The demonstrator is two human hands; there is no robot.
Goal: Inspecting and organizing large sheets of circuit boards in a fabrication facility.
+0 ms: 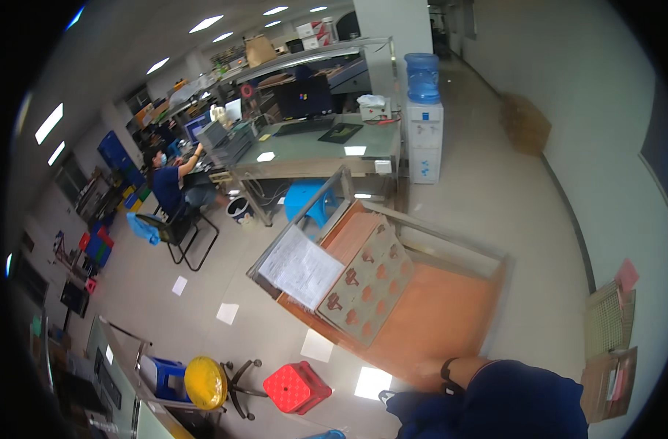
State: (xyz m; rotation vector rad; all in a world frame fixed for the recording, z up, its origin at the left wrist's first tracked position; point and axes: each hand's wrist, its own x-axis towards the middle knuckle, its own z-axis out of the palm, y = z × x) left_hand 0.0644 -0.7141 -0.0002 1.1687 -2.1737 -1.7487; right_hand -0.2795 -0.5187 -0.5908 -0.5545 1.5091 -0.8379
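Low in the frame, right of centre, a forearm in a dark blue sleeve (509, 399) with a black wristband (448, 372) reaches to the near edge of an orange-topped metal cart (443, 307); which arm it is cannot be told, and the hand itself is hidden at the cart's edge, so its grip cannot be told either. On the cart, centre frame, lies a grey cut-out tray (367, 282) with a sheet of paper (301, 267) just to its left. Lower left of centre stand a red plastic stool (297, 388) and a yellow-seated stool (206, 382). At upper left a seated person (169, 186) works at a workbench (319, 150); a water dispenser (424, 124) stands upper centre.
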